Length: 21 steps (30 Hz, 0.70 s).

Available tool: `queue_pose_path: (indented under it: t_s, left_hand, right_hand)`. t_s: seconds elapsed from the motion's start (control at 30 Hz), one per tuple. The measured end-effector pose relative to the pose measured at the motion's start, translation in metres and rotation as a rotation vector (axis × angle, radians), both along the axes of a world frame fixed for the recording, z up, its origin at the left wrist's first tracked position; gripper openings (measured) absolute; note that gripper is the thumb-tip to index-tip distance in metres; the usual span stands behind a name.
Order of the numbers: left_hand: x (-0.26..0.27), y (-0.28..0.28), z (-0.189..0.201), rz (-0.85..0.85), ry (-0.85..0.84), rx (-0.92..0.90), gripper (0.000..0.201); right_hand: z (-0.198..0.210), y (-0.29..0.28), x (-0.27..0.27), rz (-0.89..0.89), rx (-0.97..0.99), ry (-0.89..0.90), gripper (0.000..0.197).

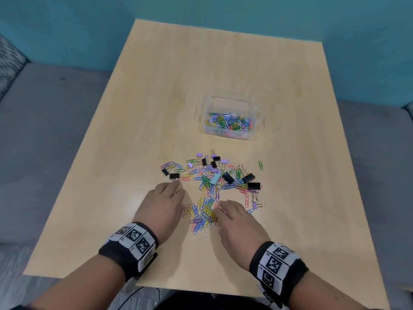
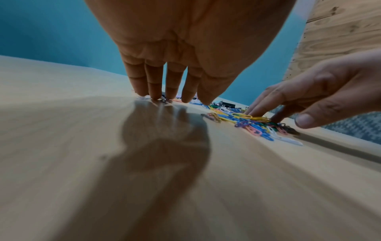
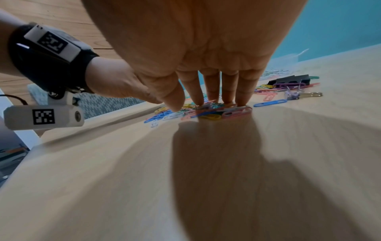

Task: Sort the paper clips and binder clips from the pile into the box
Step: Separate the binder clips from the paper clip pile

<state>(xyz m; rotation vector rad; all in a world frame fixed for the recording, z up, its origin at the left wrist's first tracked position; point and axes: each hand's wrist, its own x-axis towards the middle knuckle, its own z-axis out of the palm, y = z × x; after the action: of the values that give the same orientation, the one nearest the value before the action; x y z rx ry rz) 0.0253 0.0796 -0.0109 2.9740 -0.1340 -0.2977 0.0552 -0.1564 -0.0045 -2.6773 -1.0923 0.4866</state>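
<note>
Two hands rest at the pile (image 1: pixel 214 186) of paper clips and binder clips, which lies just nearer the person than the box (image 1: pixel 230 118). The left hand (image 1: pixel 164 204) and right hand (image 1: pixel 237 222) press down with straight fingers, gripping nothing.

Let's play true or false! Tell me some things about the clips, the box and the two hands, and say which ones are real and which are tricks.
1. The clear box already holds colourful paper clips. True.
2. The box is full of black binder clips. False: only paper clips show inside; the black binder clips lie in the pile on the table.
3. The right hand has straight fingers pressing on paper clips. True.
4. The left hand is lifting a purple binder clip high up. False: it is low, fingers down at the table.
5. The pile sits behind the box. False: it lies between the box and the hands.
</note>
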Motion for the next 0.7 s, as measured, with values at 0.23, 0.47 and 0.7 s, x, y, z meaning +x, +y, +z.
queue_pose_path:
  t_s: [0.23, 0.47, 0.7]
  left_hand:
    - [0.023, 0.005, 0.012, 0.361, -0.035, -0.12, 0.026]
    - [0.069, -0.01, 0.012, 0.37, 0.115, 0.063, 0.023]
    - [0.065, -0.01, 0.021, 0.503, 0.035, -0.257, 0.015]
  right_hand:
    - [-0.004, -0.004, -0.001, -0.003, -0.013, 0.015, 0.05]
    - [0.009, -0.007, 0.01, -0.105, 0.084, -0.005, 0.039]
    - [0.015, -0.035, 0.03, -0.296, 0.114, -0.014, 0.034]
